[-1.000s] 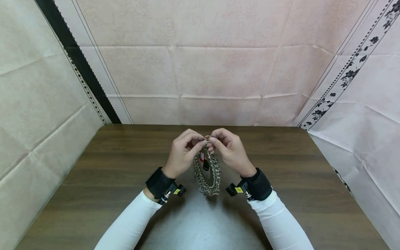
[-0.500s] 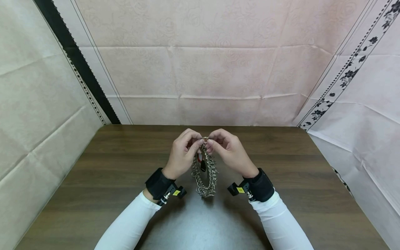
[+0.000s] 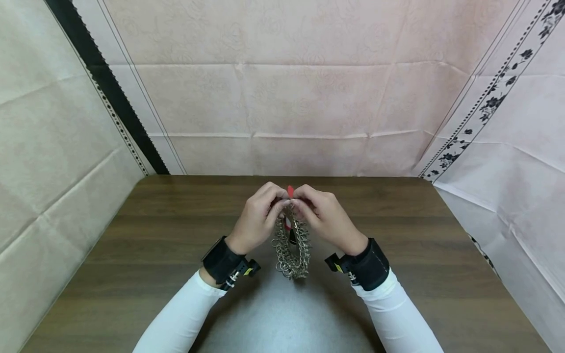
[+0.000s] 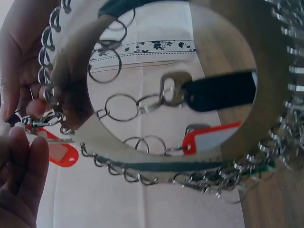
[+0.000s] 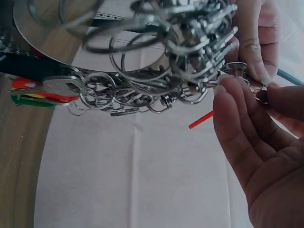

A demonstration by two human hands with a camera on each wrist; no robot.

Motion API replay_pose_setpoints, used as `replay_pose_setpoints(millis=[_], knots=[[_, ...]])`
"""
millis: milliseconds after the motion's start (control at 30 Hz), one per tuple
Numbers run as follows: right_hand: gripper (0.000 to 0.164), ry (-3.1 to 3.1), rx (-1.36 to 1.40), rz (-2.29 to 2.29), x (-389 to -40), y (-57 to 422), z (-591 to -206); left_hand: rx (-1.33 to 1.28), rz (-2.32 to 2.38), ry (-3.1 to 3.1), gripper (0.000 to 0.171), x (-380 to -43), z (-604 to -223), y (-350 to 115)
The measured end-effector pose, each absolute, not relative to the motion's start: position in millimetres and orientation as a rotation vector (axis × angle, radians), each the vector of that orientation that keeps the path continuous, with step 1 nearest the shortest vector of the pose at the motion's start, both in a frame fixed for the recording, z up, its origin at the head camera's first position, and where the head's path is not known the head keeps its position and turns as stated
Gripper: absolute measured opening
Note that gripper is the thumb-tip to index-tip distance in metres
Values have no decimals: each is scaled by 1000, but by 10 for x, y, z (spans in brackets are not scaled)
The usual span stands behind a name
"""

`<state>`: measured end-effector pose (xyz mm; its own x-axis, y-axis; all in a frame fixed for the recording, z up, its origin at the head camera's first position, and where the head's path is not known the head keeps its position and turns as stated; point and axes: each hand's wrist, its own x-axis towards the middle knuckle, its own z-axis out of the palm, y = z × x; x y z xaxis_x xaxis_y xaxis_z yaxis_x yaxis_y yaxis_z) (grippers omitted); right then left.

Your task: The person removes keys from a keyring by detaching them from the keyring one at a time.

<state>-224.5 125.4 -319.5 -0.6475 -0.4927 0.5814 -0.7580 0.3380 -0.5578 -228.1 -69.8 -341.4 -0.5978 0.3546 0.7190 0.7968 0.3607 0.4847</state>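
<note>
In the head view my left hand [image 3: 256, 215] and right hand [image 3: 326, 215] meet fingertip to fingertip over the table. Between their thumbs and index fingers they pinch a small metal key ring [image 5: 261, 91], mostly hidden by the fingers. A red key tag [image 3: 290, 191] sticks up just beyond the fingertips. Below hangs a large flat metal hoop [image 4: 273, 61], its edge lined with several small clasps and split rings [image 5: 156, 80]. A black key tag [image 4: 223, 90] and another red tag [image 4: 216, 137] dangle from small rings and show through the hoop's middle.
A green tag [image 5: 33, 101] hangs among the others. The brown wooden table [image 3: 176, 255] lies beneath the hands. Pale patterned cloth [image 3: 309, 108] stands behind it and along both sides. Black cuffs [image 3: 368, 264] with cameras sit on the wrists.
My fingertips have come closer together and now cover the ring between them. A red tag has come up above them. The hanging hoop swung left, then back right.
</note>
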Motion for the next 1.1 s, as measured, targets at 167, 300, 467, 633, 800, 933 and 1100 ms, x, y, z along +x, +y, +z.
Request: replay_pose_setpoints(millis=[167,300,467,633,800,933,1100], knots=[[6,-2322,1133,1141,-2227,1282,-3175,-1012,-1116,-2134,5,-2271,-3401,-708],[7,-2364,1143,1116,-2226,1292,-3176,-1023,-1118,-2136,6,-2268,-3404,-712],[7,-2354,1152,1130,-2233,1297,-3194,-1006,-1173,-2129,4,-2269,-3409,-707],[6,-2319,1136,1219,-2247,1285,-3218,-988,-1262,-2101,5,-2277,-3416,-712],[6,-2309,1106,1294,-2249,1264,-3230,-987,-1321,-2089,6,-2287,-3417,-727],[6,-2302,1091,1346,-2247,1253,-3243,-979,-1340,-2090,5,-2292,-3430,-729],[6,-2302,1059,1402,-2250,1246,-3261,-970,-1345,-2080,5,-2298,-3438,-728]])
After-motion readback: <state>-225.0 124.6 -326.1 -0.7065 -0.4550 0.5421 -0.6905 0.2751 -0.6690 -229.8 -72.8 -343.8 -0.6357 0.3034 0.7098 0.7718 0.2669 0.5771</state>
